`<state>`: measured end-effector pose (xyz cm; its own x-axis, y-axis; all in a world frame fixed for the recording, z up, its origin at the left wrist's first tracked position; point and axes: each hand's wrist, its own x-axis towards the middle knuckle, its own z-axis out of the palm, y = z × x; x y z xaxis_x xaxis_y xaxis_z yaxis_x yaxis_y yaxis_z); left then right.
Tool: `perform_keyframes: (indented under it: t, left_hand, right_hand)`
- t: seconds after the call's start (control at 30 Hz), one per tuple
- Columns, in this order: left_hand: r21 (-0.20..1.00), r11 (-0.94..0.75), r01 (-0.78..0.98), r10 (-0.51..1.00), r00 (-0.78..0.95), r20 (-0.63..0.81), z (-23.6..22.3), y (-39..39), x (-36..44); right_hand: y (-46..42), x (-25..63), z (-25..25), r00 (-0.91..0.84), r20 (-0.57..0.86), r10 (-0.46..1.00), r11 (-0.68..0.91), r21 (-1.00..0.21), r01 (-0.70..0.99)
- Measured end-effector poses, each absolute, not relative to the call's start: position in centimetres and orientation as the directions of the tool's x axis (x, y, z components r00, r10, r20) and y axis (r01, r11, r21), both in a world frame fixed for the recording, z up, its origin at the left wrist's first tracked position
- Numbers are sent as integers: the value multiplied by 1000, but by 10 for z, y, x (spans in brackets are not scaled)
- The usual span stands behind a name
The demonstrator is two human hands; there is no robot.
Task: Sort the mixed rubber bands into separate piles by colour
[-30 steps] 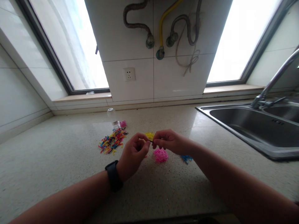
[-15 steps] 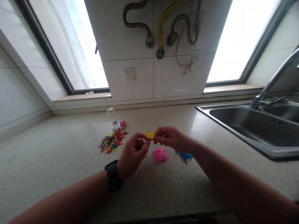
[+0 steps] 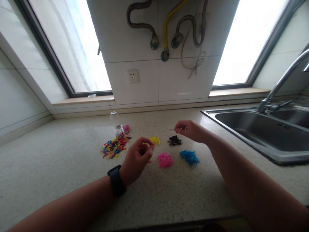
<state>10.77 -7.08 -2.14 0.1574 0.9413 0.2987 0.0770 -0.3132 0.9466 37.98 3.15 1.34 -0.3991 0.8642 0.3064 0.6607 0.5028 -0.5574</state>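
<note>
A thin black rubber band (image 3: 172, 129) sticks out from the pinched fingertips of my right hand (image 3: 189, 130), raised behind the pile of black rubber bands (image 3: 175, 140). My left hand (image 3: 137, 158) has its thumb and index finger pressed together beside the yellow rubber bands (image 3: 154, 140); whatever is between those tips is too small to make out. In front lie a pink pile (image 3: 165, 160) and a blue pile (image 3: 189, 157). A mixed heap of coloured rubber bands (image 3: 116, 145) spreads to the left. Some red bits are partly hidden by my left hand.
Behind the mixed heap lies a clear container (image 3: 116, 122) with a pink piece (image 3: 126, 128) next to it. A steel sink (image 3: 243, 129) with a tap (image 3: 277, 83) is set into the counter (image 3: 60, 167) at the right. Tiled wall and windows stand behind.
My right hand has moved away from my left, back and to the right, carrying the black rubber band. The black pile now shows. My left hand has hardly moved.
</note>
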Motion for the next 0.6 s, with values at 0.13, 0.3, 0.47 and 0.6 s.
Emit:
perform_keyframes:
  t: [0.13, 0.3, 0.47, 0.6]
  left_hand:
    - [948, -308, 80, 942, 168, 291, -23, -70, 107]
    - [947, -315, 64, 937, 183, 299, -23, -70, 107]
    - [941, -330, 67, 930, 192, 313, -22, -71, 108]
    - [936, -347, 62, 921, 213, 327, -20, -71, 108]
  right_hand:
    - [38, 388, 5, -458, 182, 870, 489, -434, 756]
    - [35, 383, 1, -530, 118, 840, 526, -417, 741]
    - [32, 376, 2, -509, 118, 853, 513, -375, 773]
    - [32, 375, 2, -505, 95, 858, 495, -417, 762]
